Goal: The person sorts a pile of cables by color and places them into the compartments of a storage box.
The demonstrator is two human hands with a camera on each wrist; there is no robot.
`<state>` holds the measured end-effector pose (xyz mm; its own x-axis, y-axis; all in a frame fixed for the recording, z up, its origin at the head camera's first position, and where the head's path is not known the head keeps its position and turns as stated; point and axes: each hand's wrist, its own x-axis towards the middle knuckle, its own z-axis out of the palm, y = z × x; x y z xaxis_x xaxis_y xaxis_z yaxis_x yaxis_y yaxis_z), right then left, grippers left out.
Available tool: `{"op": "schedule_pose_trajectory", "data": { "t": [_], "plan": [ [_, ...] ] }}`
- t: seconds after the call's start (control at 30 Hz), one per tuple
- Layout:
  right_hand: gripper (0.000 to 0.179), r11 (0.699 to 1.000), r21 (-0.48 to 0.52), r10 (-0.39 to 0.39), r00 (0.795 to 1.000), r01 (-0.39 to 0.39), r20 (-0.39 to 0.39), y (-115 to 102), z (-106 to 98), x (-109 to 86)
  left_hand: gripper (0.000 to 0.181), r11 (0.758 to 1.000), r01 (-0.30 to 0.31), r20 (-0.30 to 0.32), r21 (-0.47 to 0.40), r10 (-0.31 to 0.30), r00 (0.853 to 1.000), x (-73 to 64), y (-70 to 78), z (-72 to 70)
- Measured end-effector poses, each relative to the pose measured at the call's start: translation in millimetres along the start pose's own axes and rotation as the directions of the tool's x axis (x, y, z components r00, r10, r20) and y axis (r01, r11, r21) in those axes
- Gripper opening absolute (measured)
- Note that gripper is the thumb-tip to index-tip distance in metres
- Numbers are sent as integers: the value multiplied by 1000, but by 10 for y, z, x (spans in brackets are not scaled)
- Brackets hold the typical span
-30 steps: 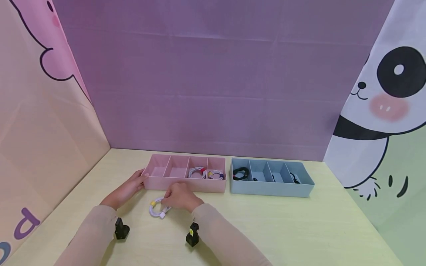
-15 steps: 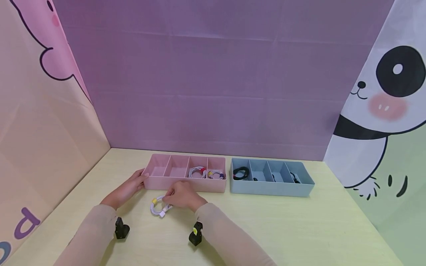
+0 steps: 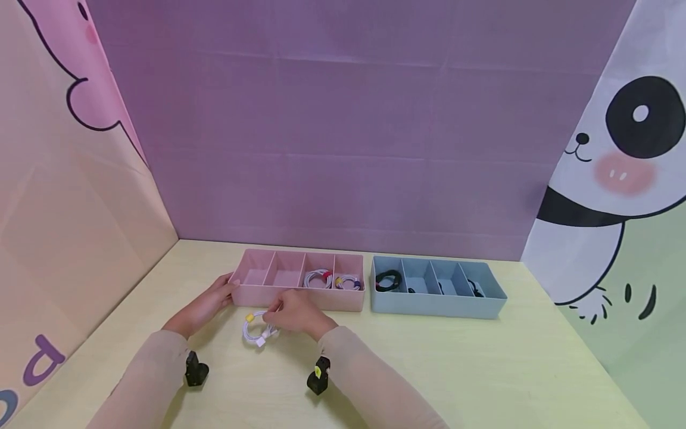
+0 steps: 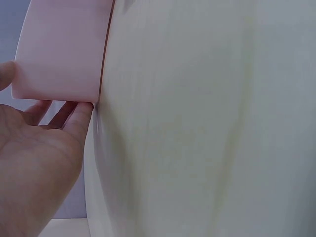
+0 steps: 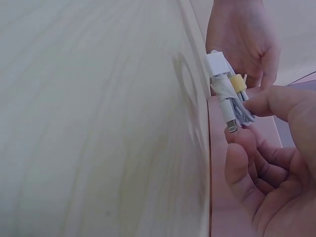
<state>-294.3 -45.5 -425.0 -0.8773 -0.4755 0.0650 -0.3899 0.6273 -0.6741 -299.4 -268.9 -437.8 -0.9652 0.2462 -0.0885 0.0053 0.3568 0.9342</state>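
Note:
My right hand (image 3: pixel 297 313) pinches a coiled white charging cable (image 3: pixel 248 330) between thumb and fingers, just in front of a pink divided box (image 3: pixel 300 298). A yellow band (image 5: pixel 238 83) is wrapped round the coil. In the right wrist view, its white plug (image 5: pixel 215 64) and small metal connector tip (image 5: pixel 232 127) show. My left hand (image 3: pixel 206 304) holds the left end of the pink box; the left wrist view has its fingers (image 4: pixel 79 121) against the end wall and the thumb near the rim.
Two coiled white cables, one with a red band (image 3: pixel 318 278) and one with yellow and purple bands (image 3: pixel 348 282), lie in the pink box's right compartments. Beside it stands a blue divided box (image 3: pixel 439 305) with a black coiled cable (image 3: pixel 388 280) and other dark items.
My right hand has moved slightly to the right and up, toward the pink box, carrying the coiled cable. The left hand and both boxes have stayed put.

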Motion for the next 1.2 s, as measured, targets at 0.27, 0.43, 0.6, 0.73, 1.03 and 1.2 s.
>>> {"op": "schedule_pose_trajectory", "data": {
  "t": [0.27, 0.43, 0.6, 0.73, 1.03, 1.2],
  "plan": [
    [13, 1000, 29, 5, 1000, -4, -9, 14, -8, 5, 81, 1000, 11, 2, 0, -11, 1000, -5, 3, 3],
    [14, 999, 50, -13, 1000, 14, -20, 5, -44, 14, 75, 1000, -4, 10, -14, 4, 1000, -6, -5, 7],
    [14, 998, 64, -27, 999, 29, -21, -18, -94, 20, 72, 1000, -4, 11, -14, 4, 1000, -10, 1, 7],
    [14, 997, 65, -38, 999, 40, -32, -30, -133, 26, 72, 1000, 5, 6, -12, -5, 1000, -16, 11, 9],
    [15, 993, 101, -57, 997, 63, -58, -64, -269, 25, 73, 1000, 1, 9, -7, -1, 1000, -7, 11, 12],
    [16, 996, 81, -35, 997, 41, -71, -64, -319, 41, 72, 1000, 1, 7, -9, -1, 1000, -7, 19, 16]
  ]
}}
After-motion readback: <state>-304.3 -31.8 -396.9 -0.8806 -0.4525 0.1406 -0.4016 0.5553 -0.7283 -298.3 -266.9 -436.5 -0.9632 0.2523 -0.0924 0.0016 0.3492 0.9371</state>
